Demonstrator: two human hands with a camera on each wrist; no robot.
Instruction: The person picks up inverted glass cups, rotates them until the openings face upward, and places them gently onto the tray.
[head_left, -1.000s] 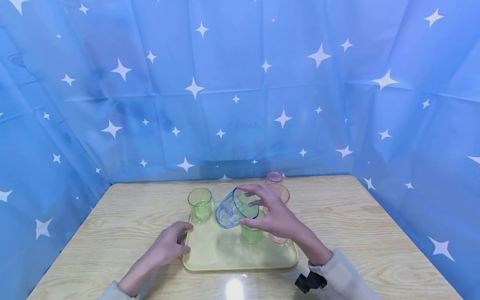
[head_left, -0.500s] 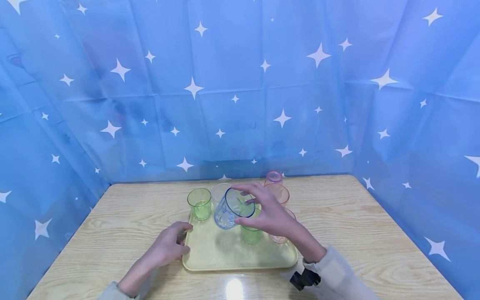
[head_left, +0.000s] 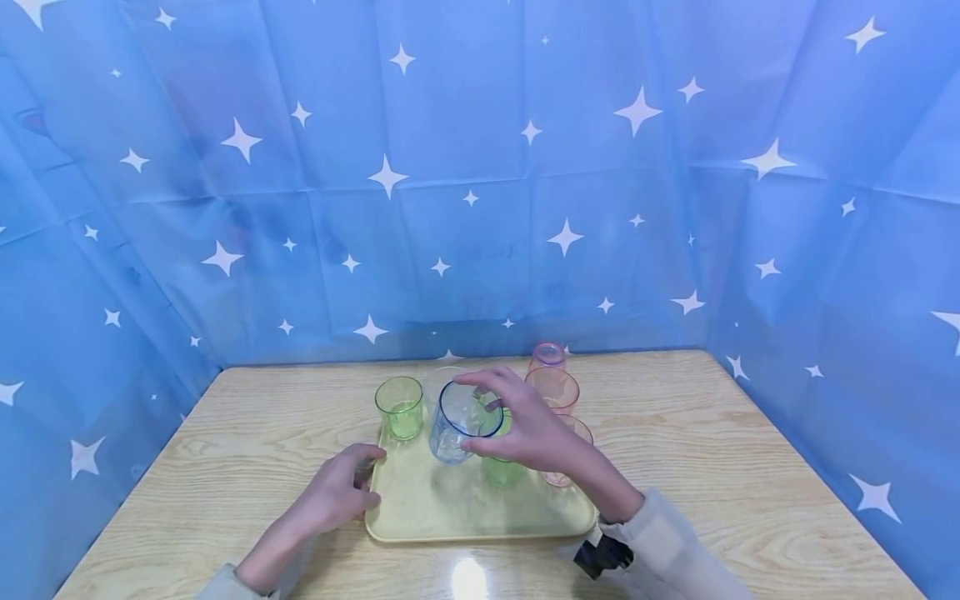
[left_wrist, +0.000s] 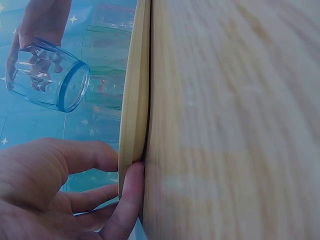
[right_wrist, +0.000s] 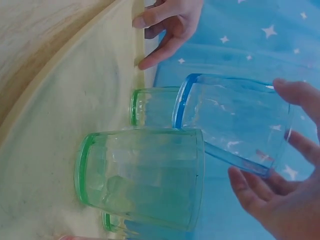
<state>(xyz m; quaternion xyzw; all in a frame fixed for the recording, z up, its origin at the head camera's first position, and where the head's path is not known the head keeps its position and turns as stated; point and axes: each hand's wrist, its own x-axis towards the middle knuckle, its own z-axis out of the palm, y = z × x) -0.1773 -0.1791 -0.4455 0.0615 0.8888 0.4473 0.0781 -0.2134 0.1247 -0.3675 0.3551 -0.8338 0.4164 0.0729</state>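
My right hand (head_left: pixel 532 429) holds a clear blue drinking glass (head_left: pixel 448 446) near its rim, thumb on one side and fingers on the other. The glass tilts slightly, its base above the cream tray (head_left: pixel 420 517); a gap between base and tray shows in the left wrist view. At the tray's left edge, my left hand (head_left: pixel 337 492) pinches the rim between thumb and fingers. One green glass (head_left: pixel 401 410) stands at the tray's back left corner. Another green glass (right_wrist: pixel 140 175) stands right of the blue one, partly behind my right hand in the head view.
Along the tray's right side stand a pink glass (head_left: pixel 558 477) and an orange-tinted glass (head_left: pixel 553 382), with a pink-purple glass (head_left: pixel 548 357) behind them. A colourless glass (head_left: pixel 437 383) is partly hidden behind the blue one. The wooden table (head_left: pixel 750 467) meets a blue star-patterned curtain (head_left: pixel 480 233).
The blue glass has turned from a strong tilt to nearly upright, and my right hand has shifted slightly left with it. My left hand stays at the tray's edge.
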